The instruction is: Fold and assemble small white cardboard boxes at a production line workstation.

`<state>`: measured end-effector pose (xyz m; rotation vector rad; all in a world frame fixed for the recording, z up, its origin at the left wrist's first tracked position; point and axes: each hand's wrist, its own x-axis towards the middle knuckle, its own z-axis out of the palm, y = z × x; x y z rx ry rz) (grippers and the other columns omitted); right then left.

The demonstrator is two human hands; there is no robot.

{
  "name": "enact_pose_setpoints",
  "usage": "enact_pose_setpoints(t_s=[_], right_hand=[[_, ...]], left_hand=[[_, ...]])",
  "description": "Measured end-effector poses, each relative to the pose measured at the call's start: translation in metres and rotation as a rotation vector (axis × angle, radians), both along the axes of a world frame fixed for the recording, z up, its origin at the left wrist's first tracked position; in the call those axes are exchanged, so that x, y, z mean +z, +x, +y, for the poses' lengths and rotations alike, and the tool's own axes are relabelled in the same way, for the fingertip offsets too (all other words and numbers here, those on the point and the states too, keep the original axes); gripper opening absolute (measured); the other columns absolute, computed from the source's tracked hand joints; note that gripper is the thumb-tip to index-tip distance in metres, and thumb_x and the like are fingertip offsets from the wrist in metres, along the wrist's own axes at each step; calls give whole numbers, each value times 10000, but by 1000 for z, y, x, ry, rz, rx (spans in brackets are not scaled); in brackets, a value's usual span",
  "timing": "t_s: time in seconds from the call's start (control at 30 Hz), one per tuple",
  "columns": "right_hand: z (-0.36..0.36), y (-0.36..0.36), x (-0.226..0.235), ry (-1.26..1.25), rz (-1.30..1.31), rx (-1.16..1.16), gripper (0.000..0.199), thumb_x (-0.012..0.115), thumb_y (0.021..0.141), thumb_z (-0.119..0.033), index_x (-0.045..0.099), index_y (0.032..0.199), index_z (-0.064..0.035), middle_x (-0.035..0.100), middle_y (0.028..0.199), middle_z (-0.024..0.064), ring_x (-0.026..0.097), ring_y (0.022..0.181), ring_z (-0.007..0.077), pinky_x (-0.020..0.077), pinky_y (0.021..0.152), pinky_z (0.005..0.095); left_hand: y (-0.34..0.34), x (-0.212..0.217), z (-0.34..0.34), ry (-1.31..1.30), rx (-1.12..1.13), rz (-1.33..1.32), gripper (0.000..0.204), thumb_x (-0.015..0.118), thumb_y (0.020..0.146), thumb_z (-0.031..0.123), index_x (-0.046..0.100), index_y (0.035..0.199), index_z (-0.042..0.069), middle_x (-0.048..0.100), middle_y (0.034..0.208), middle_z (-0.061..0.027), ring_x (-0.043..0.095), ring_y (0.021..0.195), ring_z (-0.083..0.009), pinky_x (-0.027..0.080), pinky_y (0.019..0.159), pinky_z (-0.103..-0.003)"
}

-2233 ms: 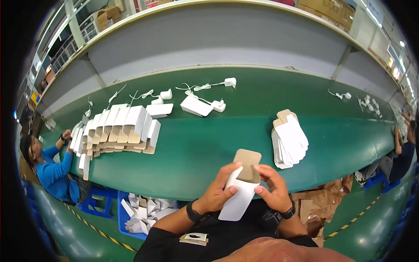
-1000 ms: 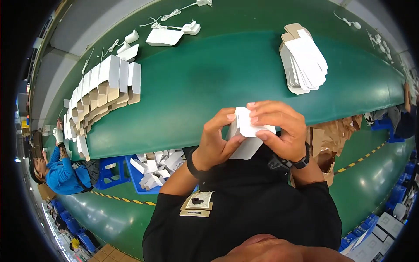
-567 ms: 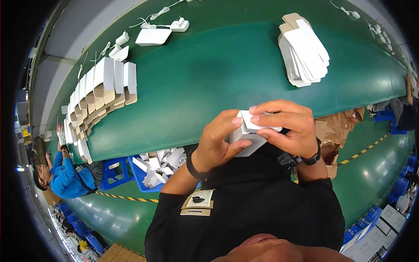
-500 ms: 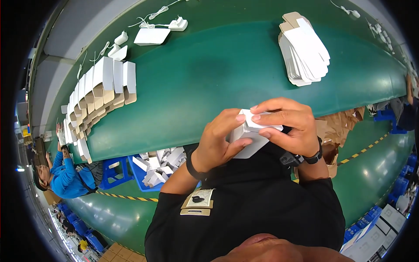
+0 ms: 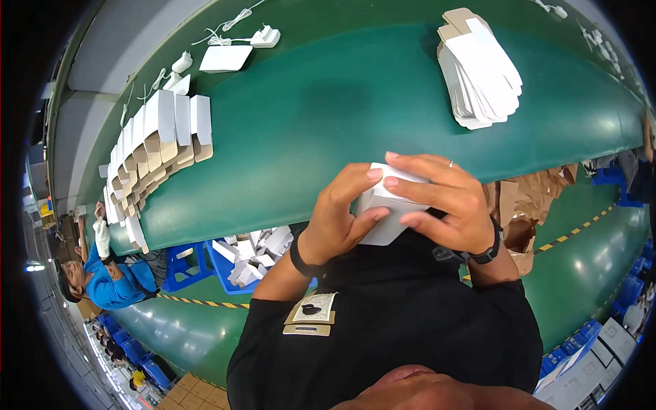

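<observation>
**Small white carton in both hands at the green table's near edge**

Item in hand: one small white carton, held close to the chest above the near edge of the green table. It appears folded into box shape; whether its end flaps are tucked shut cannot be told, since the fingers cover most of it.

Left hand: curled round the carton's left side, thumb and fingertips pressed against the top and front face. A dark band sits on the wrist.

Right hand: laid over the top and right side of the carton, fingers bent and clamped down, a ring on one finger and a dark watch at the wrist. Both hands grip the same carton between them.

Finished stock, as judged: a row of folded cartons standing close together along the far left of the table, white faces up, brown flaps showing.

Unworked stock, as judged: a fanned stack of flat carton blanks at the far right, well apart from the hands. A fair number remain, so the work looks partly done.

Other items: white chargers with cords and a flat white piece at the far edge; a blue bin of white parts below the table; torn brown paper at right; a person in blue seated at lower left.
</observation>
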<state>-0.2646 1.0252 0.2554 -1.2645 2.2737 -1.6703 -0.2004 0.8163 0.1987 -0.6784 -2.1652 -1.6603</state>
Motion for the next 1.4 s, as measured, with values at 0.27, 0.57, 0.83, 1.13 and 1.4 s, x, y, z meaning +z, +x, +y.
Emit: enact_pose_setpoints(t_s=[0.27, 0.57, 0.83, 1.13, 1.4], right_hand=[[-8, -1, -28, -54, -20, 35, 346, 710, 842, -74, 693, 1186, -44, 619, 1296, 210, 621, 1146, 362, 478, 965, 423], [24, -41, -11, 60, 156, -335, 451, 696, 867, -157, 604, 1279, 2, 546, 1386, 205, 544, 1240, 379, 415, 1040, 431], [77, -65, -42, 712, 474, -859, 542, 656, 904, -275, 527, 1370, -31, 507, 1418, 194, 437, 1338, 350, 254, 1135, 527], [89, -62, -19, 575, 526, -808, 291, 578, 961, -151, 646, 1208, -14, 654, 1220, 179, 589, 1169, 346, 413, 1041, 450], [29, -2, 26, 272, 710, -656, 276, 483, 1018, -111, 635, 1176, 57, 664, 1167, 212, 619, 1094, 368, 459, 967, 449]], left_hand=[[3, -17, 1, 134, 58, -102, 595, 702, 887, 62, 375, 1384, 40, 600, 1164, -192, 624, 1035, -292, 519, 854, -403], [-56, 13, -15, 209, -16, -580, 548, 623, 962, 150, 332, 1413, 37, 625, 1071, -138, 603, 964, -180, 501, 807, -308], [-241, -14, -97, 602, 534, -747, 404, 596, 972, 226, 442, 1304, 56, 605, 1068, -125, 622, 909, -183, 509, 777, -312], [-182, 9, -71, 764, 229, -519, 404, 589, 962, 161, 455, 1328, 55, 560, 1177, -86, 580, 1056, -185, 504, 928, -357], [-39, 61, 50, 825, -223, -564, 790, 684, 925, 355, 253, 1522, 69, 415, 1465, -172, 424, 1363, -253, 383, 1094, -410]])
